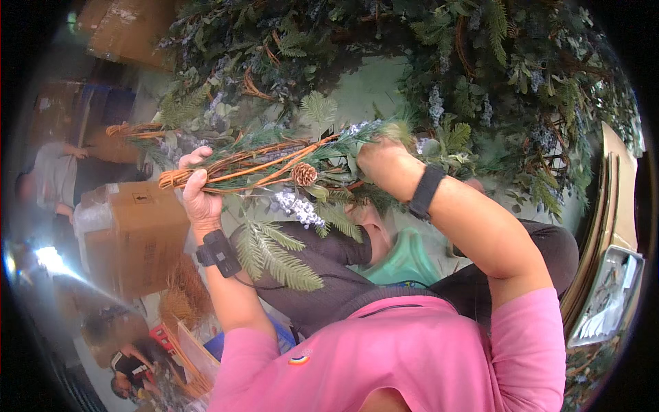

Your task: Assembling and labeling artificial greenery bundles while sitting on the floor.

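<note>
Twig-and-greenery garland is held up in front of the chest, lying roughly level between both hands. Its orange twig end is gripped by the left hand, fingers closed round the stems. The other end is clasped by the right hand, which is sunk in the foliage (its fingertips cannot be made out). A pine cone, fern sprays and a cluster of pale berries are already fixed along the stem, so the piece is judged largely assembled. Whatever remains appears to lie at the right end, beside the heap of finished greenery. A cardboard box is seen at the left.
</note>
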`<state>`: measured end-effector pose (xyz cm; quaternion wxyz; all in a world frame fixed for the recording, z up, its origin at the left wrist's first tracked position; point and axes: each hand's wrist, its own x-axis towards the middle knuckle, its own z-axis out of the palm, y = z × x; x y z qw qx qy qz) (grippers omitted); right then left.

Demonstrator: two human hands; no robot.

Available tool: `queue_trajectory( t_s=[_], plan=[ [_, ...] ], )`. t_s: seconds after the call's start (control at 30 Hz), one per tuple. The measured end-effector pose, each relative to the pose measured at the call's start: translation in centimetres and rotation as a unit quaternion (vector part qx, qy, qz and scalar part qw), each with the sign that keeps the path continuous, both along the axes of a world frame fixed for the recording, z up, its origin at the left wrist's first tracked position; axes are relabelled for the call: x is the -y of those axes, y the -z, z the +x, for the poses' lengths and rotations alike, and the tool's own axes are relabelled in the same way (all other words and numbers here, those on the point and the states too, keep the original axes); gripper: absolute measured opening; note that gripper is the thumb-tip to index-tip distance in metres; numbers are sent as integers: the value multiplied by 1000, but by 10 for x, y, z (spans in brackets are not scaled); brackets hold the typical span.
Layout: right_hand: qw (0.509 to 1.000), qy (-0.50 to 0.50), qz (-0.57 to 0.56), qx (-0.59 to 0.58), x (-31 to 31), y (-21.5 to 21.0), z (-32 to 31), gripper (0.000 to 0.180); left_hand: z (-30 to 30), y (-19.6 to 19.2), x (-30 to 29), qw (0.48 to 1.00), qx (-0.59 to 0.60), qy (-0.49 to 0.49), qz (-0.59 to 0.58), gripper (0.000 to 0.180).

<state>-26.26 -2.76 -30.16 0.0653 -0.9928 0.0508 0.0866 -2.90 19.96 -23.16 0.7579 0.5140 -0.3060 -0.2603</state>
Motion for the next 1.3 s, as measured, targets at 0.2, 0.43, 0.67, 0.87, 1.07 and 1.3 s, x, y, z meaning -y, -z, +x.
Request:
queue_trajectory(
  t_s=[0.2,0.43,0.67,0.87,1.07,1.3],
  plan=[
    [964,26,-7,266,44,6,-14,13,-4,5,-5,997,-51,-56,3,25],
    [852,399,125,316,53,60,-74,8,7,12,-12,997,-53,-63,4,25],
    [560,496,644,159,75,87,-94,9,10,12,-22,997,-83,2,-2,24],
    [786,206,582,-33,62,54,-85,32,12,16,-41,997,-75,32,11,28],
    [860,87,385,323,-1,70,-55,23,7,14,-31,997,-67,33,6,29],
    [875,19,450,176,-3,69,-53,14,10,16,-37,997,-77,13,19,30]
  ],
)
